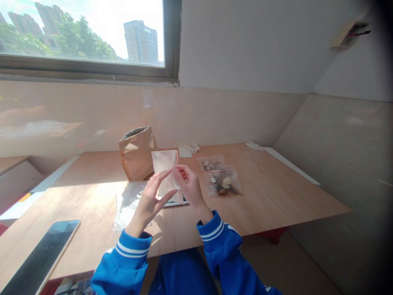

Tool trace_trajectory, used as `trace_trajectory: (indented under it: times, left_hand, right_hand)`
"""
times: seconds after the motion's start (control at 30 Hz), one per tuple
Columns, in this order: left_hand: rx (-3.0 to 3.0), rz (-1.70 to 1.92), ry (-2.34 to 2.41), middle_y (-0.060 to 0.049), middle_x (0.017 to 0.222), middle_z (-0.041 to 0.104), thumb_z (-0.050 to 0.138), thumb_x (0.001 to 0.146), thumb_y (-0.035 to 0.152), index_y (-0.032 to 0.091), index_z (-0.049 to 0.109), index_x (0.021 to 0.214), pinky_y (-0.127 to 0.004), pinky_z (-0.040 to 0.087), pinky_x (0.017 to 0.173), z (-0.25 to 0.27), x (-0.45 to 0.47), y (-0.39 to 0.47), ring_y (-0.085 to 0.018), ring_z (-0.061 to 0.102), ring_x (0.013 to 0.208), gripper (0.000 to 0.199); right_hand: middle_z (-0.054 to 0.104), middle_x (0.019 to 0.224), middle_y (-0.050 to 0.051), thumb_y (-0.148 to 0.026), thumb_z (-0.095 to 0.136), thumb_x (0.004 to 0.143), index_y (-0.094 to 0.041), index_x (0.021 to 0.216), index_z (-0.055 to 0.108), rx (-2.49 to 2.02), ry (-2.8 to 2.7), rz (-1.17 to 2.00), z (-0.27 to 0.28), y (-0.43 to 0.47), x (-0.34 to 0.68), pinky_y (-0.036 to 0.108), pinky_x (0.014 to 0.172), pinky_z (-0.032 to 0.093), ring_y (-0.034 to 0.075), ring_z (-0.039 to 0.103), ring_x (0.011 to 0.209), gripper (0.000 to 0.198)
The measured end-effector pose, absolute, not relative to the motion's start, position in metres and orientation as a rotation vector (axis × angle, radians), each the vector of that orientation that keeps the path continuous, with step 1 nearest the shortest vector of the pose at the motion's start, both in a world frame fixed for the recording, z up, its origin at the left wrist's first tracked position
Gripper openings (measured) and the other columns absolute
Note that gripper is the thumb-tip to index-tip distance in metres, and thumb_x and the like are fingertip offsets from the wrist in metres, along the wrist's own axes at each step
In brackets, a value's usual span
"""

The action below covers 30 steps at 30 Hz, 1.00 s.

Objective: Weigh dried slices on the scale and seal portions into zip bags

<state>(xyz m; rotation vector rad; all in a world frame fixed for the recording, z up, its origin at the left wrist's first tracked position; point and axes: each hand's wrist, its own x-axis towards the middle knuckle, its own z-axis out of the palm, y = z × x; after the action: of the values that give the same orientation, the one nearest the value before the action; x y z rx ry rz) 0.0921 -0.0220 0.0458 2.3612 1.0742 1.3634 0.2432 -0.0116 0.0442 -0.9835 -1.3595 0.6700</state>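
A small clear zip bag [165, 160] with a red strip along its right edge is held up before me. My right hand [190, 186] pinches the bag at that red-striped edge. On the other side, my left hand [152, 194] has its fingers stretched out and its thumb apart, lying against the bag's face. Below and behind the bag, a flat thing with a dark edge [175, 203] shows only in part. To the right of my hands lies a filled zip bag [225, 184] with dark and pale pieces inside, overlapping another zip bag [211, 160].
A brown paper bag [138, 157] stands open-topped behind my left hand. Clear plastic bags [127, 205] lie left of it on the wooden table [276, 192]. A phone-like dark slab [43, 254] rests at the near left. Crumpled white paper [192, 148] lies by the wall.
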Motion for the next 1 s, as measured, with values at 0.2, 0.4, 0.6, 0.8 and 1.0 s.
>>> trace_trajectory:
  times: [0.2,0.4,0.6,0.8,1.0]
  left_hand:
    - [2.264,1.599,1.169,-0.004,0.096,0.064,0.054,0.091,0.028,0.025,0.053,0.126,-0.031,0.053,0.077,0.03,0.09,-0.016,-0.015,0.063,0.084,0.035]
    - [2.473,1.548,1.196,-0.01,0.125,0.054,0.066,0.082,0.034,0.028,0.042,0.14,-0.04,0.048,0.098,0.03,0.088,-0.018,-0.024,0.053,0.117,0.063]
    - [2.408,1.834,1.164,-0.003,0.098,0.065,0.061,0.086,0.019,0.026,0.063,0.114,-0.029,0.052,0.081,0.027,0.083,-0.018,-0.015,0.063,0.09,0.029]
    - [2.174,1.993,1.372,-0.004,0.087,0.064,0.058,0.088,0.028,0.021,0.07,0.095,-0.026,0.049,0.07,0.029,0.074,-0.019,-0.014,0.061,0.08,0.015]
    - [1.637,2.141,1.632,-0.003,0.082,0.064,0.053,0.09,0.034,0.015,0.065,0.088,-0.026,0.044,0.069,0.016,0.075,-0.003,-0.014,0.057,0.074,0.022]
  right_hand:
    - [0.072,0.093,0.003,-0.035,0.053,0.091,-0.02,0.104,0.069,-0.967,-1.499,0.713,0.04,-0.013,0.239,0.024,0.067,0.047,0.014,0.06,0.072,0.025]
    - [0.072,0.088,0.004,-0.035,0.055,0.09,-0.018,0.106,0.069,-0.944,-1.453,0.797,0.044,-0.015,0.233,0.025,0.068,0.049,0.015,0.064,0.075,0.027]
    - [0.072,0.085,0.003,-0.033,0.05,0.092,-0.019,0.107,0.07,-0.971,-1.52,0.707,0.037,-0.01,0.237,0.026,0.067,0.048,0.016,0.063,0.074,0.028]
    - [0.073,0.09,0.005,-0.034,0.05,0.091,-0.019,0.107,0.069,-1.127,-1.393,0.673,0.024,0.005,0.259,0.026,0.063,0.049,0.015,0.062,0.069,0.029]
    - [0.068,0.103,0.008,-0.033,0.035,0.098,-0.02,0.113,0.064,-1.102,-1.63,0.485,0.005,0.008,0.276,0.034,0.088,0.047,0.019,0.061,0.098,0.036]
